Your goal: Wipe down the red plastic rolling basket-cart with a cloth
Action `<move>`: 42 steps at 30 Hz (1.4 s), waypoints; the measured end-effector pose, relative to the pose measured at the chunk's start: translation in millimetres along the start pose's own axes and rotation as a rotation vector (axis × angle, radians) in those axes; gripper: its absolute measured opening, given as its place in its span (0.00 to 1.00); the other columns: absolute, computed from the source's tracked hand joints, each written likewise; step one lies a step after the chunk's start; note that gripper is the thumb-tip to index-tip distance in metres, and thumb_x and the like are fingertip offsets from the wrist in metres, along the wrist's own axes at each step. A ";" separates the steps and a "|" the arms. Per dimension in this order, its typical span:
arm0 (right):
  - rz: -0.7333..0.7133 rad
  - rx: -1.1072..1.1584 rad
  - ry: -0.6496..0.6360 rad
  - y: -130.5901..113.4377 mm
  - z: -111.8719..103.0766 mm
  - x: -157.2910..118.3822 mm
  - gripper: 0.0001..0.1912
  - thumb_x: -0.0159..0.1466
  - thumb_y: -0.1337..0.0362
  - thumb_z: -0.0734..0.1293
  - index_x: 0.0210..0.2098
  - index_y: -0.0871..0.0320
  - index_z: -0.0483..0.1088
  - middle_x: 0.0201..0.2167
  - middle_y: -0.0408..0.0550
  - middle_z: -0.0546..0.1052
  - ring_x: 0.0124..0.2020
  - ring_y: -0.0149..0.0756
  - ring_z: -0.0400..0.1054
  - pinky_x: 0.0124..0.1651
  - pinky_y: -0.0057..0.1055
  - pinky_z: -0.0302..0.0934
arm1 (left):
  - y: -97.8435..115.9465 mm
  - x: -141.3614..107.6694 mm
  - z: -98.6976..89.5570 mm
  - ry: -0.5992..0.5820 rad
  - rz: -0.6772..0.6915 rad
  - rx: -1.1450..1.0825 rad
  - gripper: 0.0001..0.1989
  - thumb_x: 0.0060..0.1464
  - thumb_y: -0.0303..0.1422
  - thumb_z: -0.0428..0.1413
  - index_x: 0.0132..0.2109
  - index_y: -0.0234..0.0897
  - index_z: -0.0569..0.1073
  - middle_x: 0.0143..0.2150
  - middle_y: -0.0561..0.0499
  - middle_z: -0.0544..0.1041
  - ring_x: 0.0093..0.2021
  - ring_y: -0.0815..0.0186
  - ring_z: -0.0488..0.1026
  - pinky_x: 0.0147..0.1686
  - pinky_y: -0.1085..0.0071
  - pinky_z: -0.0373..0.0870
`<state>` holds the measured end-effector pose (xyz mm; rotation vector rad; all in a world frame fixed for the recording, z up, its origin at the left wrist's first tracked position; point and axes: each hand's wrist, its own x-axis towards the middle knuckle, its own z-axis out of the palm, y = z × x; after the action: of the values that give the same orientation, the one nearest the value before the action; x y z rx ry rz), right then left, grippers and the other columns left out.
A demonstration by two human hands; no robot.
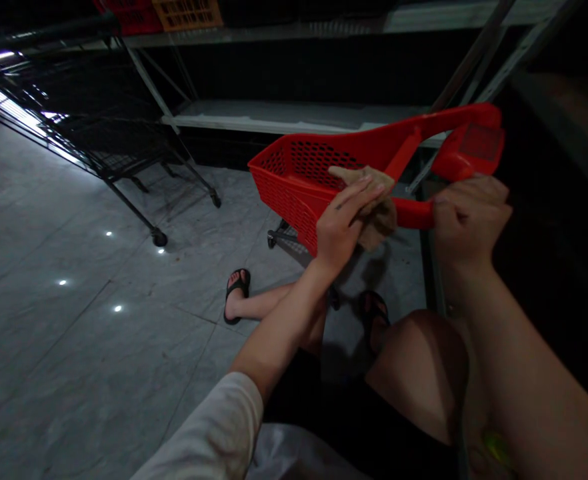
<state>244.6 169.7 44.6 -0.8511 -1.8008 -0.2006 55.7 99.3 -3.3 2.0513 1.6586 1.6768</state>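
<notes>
The head view shows a red cart [304, 193] on the floor [84, 347], a tan cloth [375, 230] at the handle end of its basket. The left hand [341, 223] lies over the cloth, fingers together and nearly straight; its grip underneath is hidden. The right hand [469, 217] is closed around the cart's red handle [414, 213]. Beyond the basket stands a metal rack [274, 125], with red [134, 17] and orange crates [189, 13] above; a dark wire cart [129, 207] stands left.
</notes>
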 end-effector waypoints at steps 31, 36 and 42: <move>0.025 0.234 0.038 29.9 -56.2 -18.8 0.13 0.55 0.60 0.63 0.16 0.49 0.69 0.18 0.43 0.75 0.23 0.44 0.74 0.50 0.55 0.72 | -51.9 -44.2 -65.7 -0.181 -0.036 0.211 0.16 0.69 0.20 0.54 0.54 0.39 0.82 0.54 0.43 0.81 0.57 0.59 0.79 0.60 0.61 0.80; 0.001 0.263 0.075 46.3 -51.2 -22.9 0.11 0.56 0.60 0.64 0.17 0.48 0.71 0.18 0.44 0.75 0.24 0.47 0.74 0.49 0.56 0.72 | 32.4 -43.2 -14.5 -0.269 0.151 0.176 0.16 0.74 0.30 0.55 0.62 0.47 0.80 0.56 0.47 0.82 0.61 0.64 0.78 0.64 0.69 0.79; 0.016 0.268 0.062 52.7 -53.2 -22.2 0.12 0.54 0.58 0.64 0.15 0.48 0.70 0.16 0.43 0.74 0.22 0.45 0.73 0.49 0.56 0.72 | -5.5 -39.6 -31.9 -0.399 0.277 0.278 0.17 0.75 0.27 0.52 0.63 0.42 0.79 0.62 0.44 0.81 0.65 0.61 0.76 0.64 0.66 0.78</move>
<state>321.8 170.8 33.0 -0.6613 -1.7152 0.0252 34.7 56.0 -20.5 2.6310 1.5997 1.0211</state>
